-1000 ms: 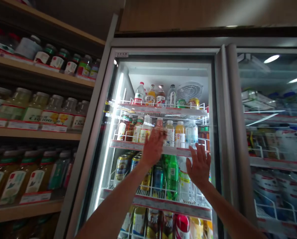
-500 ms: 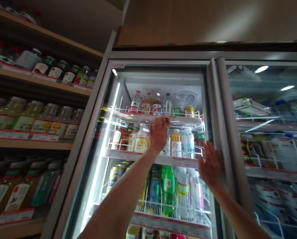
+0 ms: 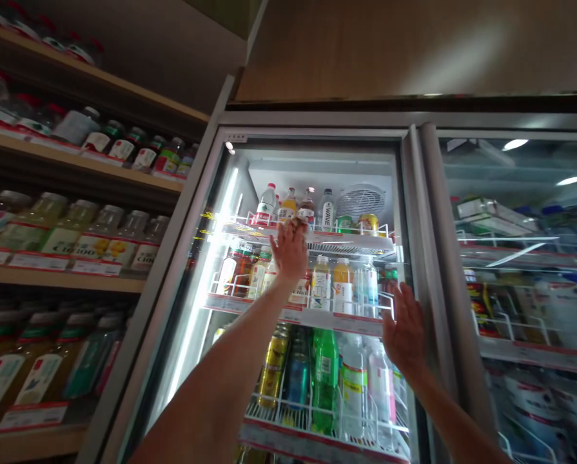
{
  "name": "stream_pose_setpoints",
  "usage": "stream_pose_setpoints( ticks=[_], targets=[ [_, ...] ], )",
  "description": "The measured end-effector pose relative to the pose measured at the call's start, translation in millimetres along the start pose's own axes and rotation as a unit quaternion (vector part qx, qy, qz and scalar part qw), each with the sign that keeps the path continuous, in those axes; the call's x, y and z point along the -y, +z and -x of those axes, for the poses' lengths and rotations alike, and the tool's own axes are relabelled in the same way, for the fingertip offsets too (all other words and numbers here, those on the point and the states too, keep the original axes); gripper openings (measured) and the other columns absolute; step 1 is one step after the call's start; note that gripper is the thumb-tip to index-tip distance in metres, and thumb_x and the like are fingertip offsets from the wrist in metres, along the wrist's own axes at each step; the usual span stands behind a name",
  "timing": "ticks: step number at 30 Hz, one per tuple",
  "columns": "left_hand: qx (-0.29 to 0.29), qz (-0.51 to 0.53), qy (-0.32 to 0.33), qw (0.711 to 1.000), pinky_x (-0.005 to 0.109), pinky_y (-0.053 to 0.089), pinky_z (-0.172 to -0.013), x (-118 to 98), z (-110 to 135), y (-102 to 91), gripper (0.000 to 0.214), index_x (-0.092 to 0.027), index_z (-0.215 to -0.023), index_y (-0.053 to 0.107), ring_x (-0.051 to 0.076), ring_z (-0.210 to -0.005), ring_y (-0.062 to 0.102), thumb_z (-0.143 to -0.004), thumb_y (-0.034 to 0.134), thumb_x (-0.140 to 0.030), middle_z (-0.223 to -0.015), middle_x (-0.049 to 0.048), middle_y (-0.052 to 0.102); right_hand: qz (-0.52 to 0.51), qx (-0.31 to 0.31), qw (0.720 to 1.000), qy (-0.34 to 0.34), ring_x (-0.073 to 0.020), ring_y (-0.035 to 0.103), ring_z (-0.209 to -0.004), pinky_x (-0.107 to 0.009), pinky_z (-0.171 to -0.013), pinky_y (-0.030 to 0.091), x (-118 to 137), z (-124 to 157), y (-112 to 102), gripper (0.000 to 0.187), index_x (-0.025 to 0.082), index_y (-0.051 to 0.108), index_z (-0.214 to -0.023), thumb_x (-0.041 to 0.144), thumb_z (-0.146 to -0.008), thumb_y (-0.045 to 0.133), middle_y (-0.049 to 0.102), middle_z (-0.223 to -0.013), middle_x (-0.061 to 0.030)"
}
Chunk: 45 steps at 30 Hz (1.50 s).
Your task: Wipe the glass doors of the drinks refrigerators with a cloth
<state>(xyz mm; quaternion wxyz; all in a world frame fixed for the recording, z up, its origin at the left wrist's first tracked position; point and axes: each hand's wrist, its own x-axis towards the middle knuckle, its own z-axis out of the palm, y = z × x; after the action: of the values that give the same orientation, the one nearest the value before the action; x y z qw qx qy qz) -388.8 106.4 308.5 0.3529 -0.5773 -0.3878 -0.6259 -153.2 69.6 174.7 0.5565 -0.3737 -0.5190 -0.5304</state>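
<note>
My left hand (image 3: 291, 248) reaches up to the glass door (image 3: 365, 147) of a drinks fridge, its fingers stretched and slightly apart. A small pale brownish patch shows by its fingertips; whether it is a cloth or a reflection I cannot make out. Lower and to the right, my right hand (image 3: 405, 327) is held flat with fingers extended, at the door's right edge by the metal frame (image 3: 423, 258). Behind the glass stand a tea bottle (image 3: 321, 283), an orange juice bottle (image 3: 343, 283) and a green soda bottle (image 3: 325, 380).
Wooden shelves (image 3: 95, 277) with rows of juice bottles (image 3: 97, 235) stand on the left. A second glass-doored fridge section (image 3: 525, 258) adjoins on the right. A wooden panel (image 3: 365, 51) runs above. Lights and yellow lettering are reflected in the left door's glass.
My left hand has moved left and slightly up across the glass. My right hand stays by the door's right edge. The view has tilted up slightly.
</note>
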Motion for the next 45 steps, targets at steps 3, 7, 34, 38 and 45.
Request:
stream_pose_setpoints(
  ticks=[3,7,34,38,45],
  targets=[
    [0.052,0.015,0.198,0.979,0.053,0.025,-0.107,-33.9,30.2,7.0,0.042,-0.032,-0.128,0.047,0.027,-0.136,0.026,-0.087,0.042,-0.023,-0.144,0.0011,0.036,0.03,0.01,0.999,0.0,-0.0258,0.03,-0.134,-0.049,-0.105,0.033,1.4,-1.3,-0.7,0.057,0.022,0.013,-0.145,0.029,-0.092,0.031,0.033,-0.145,-0.0112],
    [0.067,0.023,0.328,0.942,0.051,0.025,-0.109,-53.0,44.5,17.6,0.042,-0.035,-0.13,0.042,0.022,-0.135,0.029,-0.09,0.038,-0.025,-0.143,-0.0017,0.038,0.049,0.016,0.999,-0.005,-0.0264,0.029,-0.135,-0.05,-0.105,0.031,7.5,-13.5,0.9,0.059,0.022,0.009,-0.146,0.029,-0.091,0.031,0.028,-0.148,-0.0115],
    [-0.031,-0.055,-0.042,0.997,0.051,0.025,-0.108,82.1,69.7,-21.2,0.038,-0.026,-0.124,0.052,0.026,-0.135,0.029,-0.089,0.037,-0.027,-0.141,0.0062,0.04,0.051,-0.003,0.997,-0.049,-0.0238,0.027,-0.136,-0.045,-0.108,0.026,39.7,-61.3,29.7,0.054,0.014,0.028,-0.14,0.034,-0.09,0.035,0.038,-0.142,-0.0143],
    [0.014,-0.008,0.166,0.986,0.049,0.022,-0.11,-8.8,110.8,2.1,0.041,-0.029,-0.129,0.046,0.025,-0.137,0.024,-0.088,0.04,-0.028,-0.145,0.0024,0.035,0.04,-0.005,0.998,-0.045,-0.0231,0.028,-0.136,-0.044,-0.108,0.026,36.3,-61.1,30.2,0.054,0.014,0.029,-0.14,0.032,-0.09,0.035,0.038,-0.142,-0.014],
    [0.038,-0.02,0.078,0.996,0.052,0.022,-0.109,65.5,103.0,-25.0,0.04,-0.028,-0.128,0.048,0.026,-0.135,0.027,-0.09,0.036,-0.028,-0.143,0.0053,0.038,0.053,0.01,0.999,-0.007,-0.0226,0.028,-0.135,-0.044,-0.108,0.026,36.5,-59.6,31.8,0.054,0.015,0.027,-0.141,0.033,-0.09,0.033,0.038,-0.142,-0.013]
  ],
)
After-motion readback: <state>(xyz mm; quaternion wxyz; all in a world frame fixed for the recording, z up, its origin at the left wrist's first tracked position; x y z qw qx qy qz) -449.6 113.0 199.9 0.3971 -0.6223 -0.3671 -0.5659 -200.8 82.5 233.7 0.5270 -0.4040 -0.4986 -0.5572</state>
